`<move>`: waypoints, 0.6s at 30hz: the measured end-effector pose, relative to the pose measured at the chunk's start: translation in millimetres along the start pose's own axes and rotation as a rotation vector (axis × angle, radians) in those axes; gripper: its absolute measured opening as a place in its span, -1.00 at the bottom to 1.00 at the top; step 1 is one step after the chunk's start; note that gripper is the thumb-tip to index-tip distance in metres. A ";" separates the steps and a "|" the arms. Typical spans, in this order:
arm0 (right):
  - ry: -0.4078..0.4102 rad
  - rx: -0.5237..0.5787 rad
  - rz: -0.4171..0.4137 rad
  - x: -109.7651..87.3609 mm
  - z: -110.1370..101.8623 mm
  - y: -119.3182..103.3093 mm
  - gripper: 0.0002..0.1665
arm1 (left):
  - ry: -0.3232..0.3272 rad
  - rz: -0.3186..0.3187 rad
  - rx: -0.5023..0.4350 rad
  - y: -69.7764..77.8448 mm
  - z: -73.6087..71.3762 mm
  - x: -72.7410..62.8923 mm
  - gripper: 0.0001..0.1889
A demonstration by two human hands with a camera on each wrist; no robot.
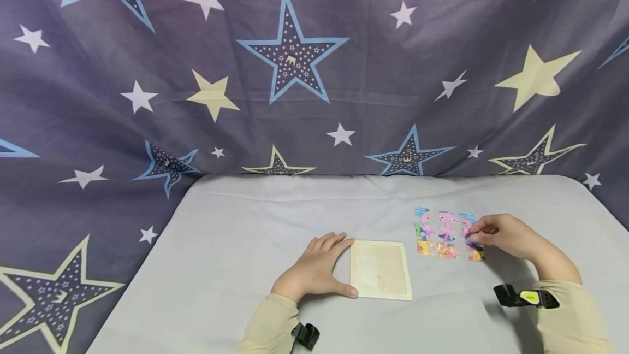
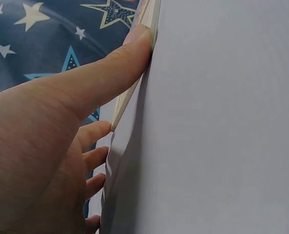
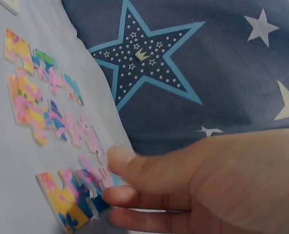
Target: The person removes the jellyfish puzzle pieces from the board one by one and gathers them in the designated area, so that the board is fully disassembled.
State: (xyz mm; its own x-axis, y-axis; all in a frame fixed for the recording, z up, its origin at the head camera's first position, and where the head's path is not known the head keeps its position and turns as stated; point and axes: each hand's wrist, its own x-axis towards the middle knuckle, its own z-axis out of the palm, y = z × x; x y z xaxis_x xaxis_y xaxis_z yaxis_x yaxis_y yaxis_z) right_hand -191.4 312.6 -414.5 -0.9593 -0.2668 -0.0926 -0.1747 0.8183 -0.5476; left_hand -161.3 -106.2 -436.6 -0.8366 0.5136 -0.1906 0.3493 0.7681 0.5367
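A shallow wooden puzzle tray [image 1: 381,242] lies on the table. My left hand [image 1: 319,266] spreads along its left side, thumb at the near corner and index fingertip at the far corner; in the left wrist view the thumb [image 2: 134,44] rests against the tray's edge. To the right of the tray lie several colourful jigsaw pieces [image 1: 446,234] in three columns. Over the right column, my right hand [image 1: 511,236] pinches a jigsaw piece with dark blue and pink on it [image 3: 83,187] between thumb and fingers. Fingertips partly hide that piece.
A pale grey cloth [image 1: 221,277] covers the table. Behind it and to the left hangs a dark curtain [image 1: 314,124] with stars, meeting the table's far edge. Black straps [image 1: 526,296] sit on both wrists.
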 end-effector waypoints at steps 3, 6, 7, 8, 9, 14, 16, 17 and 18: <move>0.009 -0.002 0.015 1.1 -2.2 -6.1 -0.77 | -0.001 0.004 0.004 0.3 -0.4 1.6 0.13; 0.035 0.006 0.005 1.3 -3.4 -13.8 -0.74 | -0.001 0.006 -0.001 0.5 -1.5 2.4 0.14; 0.048 0.012 0.000 1.2 -3.6 -16.9 -0.73 | -0.002 0.007 -0.005 0.6 -1.8 2.6 0.14; 0.063 0.016 -0.006 1.1 -3.6 -19.9 -0.72 | -0.002 0.008 -0.010 0.5 -1.8 2.8 0.15; 0.077 0.025 -0.011 0.6 -3.6 -23.2 -0.71 | -0.003 0.010 -0.015 0.3 -1.6 3.4 0.15; 0.151 0.031 -0.036 1.6 -1.5 -40.7 -0.68 | 0.007 0.014 -0.044 -0.7 -1.7 3.6 0.14; 0.174 0.041 -0.060 2.9 -1.1 -46.6 -0.68 | 0.031 0.027 -0.049 -0.8 -2.5 3.5 0.10; 0.183 0.043 -0.067 3.5 -0.9 -49.3 -0.68 | 0.046 0.034 -0.050 -0.9 -3.1 3.7 0.07; 0.191 0.044 -0.073 4.0 -0.8 -51.6 -0.67 | 0.064 0.043 -0.050 -0.9 -3.9 4.0 0.04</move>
State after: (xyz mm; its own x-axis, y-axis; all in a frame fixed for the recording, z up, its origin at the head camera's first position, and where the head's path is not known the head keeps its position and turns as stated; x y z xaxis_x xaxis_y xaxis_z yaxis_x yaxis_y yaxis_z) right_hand -186.3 269.6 -385.9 -0.9698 -0.2196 0.1059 -0.2394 0.7763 -0.5831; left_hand -166.7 -106.3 -434.6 -0.8469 0.5192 -0.1146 0.3654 0.7249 0.5840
